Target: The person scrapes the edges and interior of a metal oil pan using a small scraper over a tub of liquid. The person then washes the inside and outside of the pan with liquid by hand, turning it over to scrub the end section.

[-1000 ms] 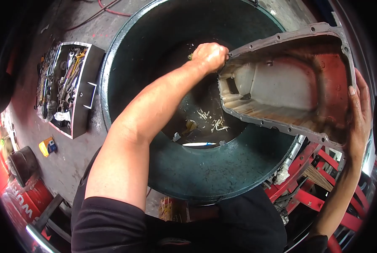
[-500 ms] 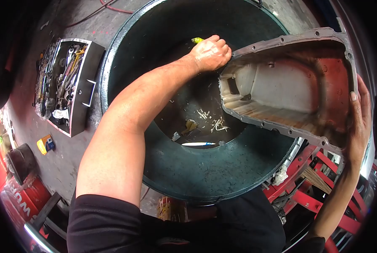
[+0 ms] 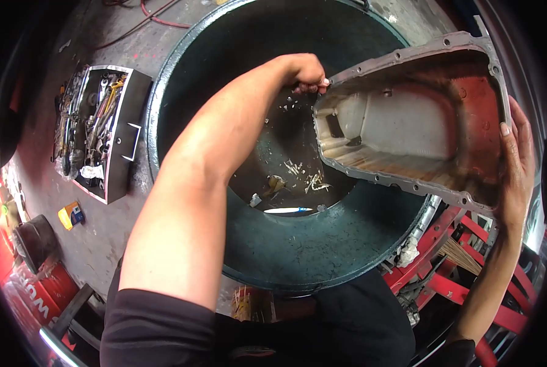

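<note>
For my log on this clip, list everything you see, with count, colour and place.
Metal pan: one, grey and reddish inside, over the tub's right side
Tub: one, dark green, centre
Pen-like item: one, white and blue, tub bottom
Scraps: several, pale, tub bottom
Toolbox: one, dark, floor at left
Tools: many, mostly silver, in the toolbox
Small carton: one, yellow and blue, floor at left
Hose: at least one, red, top left
Drum: one, red, lower left
Frame: one, red, lower right
Sticks: bundle, tan, by the frame
Sleeves: two, black, bottom
Left hand: one, bare, curled at the pan's narrow end
Right hand: one, bare, on the pan's wide end
</note>
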`<state>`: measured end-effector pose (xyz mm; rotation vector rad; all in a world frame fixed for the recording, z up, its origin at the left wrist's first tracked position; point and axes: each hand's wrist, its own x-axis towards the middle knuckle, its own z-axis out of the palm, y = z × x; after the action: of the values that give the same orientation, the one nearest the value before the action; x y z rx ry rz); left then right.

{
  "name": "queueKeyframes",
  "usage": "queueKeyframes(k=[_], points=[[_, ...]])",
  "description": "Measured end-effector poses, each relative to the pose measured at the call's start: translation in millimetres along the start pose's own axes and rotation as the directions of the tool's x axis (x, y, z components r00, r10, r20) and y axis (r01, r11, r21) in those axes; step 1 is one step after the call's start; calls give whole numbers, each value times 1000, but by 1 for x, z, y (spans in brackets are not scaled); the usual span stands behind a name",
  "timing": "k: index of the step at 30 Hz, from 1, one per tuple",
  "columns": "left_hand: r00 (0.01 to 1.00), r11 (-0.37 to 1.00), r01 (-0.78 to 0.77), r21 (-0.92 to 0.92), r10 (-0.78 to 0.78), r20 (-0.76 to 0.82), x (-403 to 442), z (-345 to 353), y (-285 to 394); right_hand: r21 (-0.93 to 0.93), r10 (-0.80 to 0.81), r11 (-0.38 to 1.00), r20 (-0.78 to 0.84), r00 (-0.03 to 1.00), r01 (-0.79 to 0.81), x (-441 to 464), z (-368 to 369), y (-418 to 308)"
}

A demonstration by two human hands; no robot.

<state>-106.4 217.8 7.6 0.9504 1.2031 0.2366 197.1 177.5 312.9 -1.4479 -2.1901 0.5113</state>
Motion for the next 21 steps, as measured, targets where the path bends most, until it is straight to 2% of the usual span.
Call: queueKeyframes(k=[1,2,4,5,6,7,8,9,12,14,16,18,19,20,21], points=[[999,978,-10,-210,17,30,-5,6,-9,4,21,1000,3,1000,-21,0,0,-1],[998,945,-25,-327,42,44,-3,9,-18,5,45,999,4,999,-45,-1,-1,-2],[994,860,-103,-500,75,-76,-16,28,-27,8,44,999,18,999,-44,-1,-2,-1],[985,878,-142,-457,81,-150,-10,29,-35,26,40,999,15,999,-40,0,-1,0],[987,876,-135,-463,77,-143,-10,38,-38,46,35,998,12,999,-35,0,-1,0],[861,971,-239,23,223,-457,-12,49,-40,68,63,996,3,998,-63,0,1,-2],[636,849,-144,508,473,-610,-14,59,-41,67,65,996,6,998,-65,-1,1,-2],[715,868,-29,496,364,-596,-27,64,-26,44,55,997,7,998,-56,-1,1,-2],[729,769,52,637,407,-551,-36,71,-12,15,44,999,1,999,-44,-1,0,-1],[719,730,32,683,458,-523,-42,76,-6,-11,61,998,-10,998,-61,-2,0,-2],[734,621,83,780,491,-469,-46,83,2,-30,67,997,-9,998,-67,-3,0,-2],[749,612,123,781,459,-478,-45,88,5,-41,28,999,11,1000,-27,-5,-1,-3],[767,559,150,816,455,-453,-48,90,9,-42,29,999,12,1000,-28,-6,-2,-4],[786,501,174,848,448,-426,-51,92,13,9,26,1000,54,998,-26,-9,-4,-6],[789,500,171,849,447,-422,-52,91,16,62,21,998,93,995,-27,-11,-5,-7]])
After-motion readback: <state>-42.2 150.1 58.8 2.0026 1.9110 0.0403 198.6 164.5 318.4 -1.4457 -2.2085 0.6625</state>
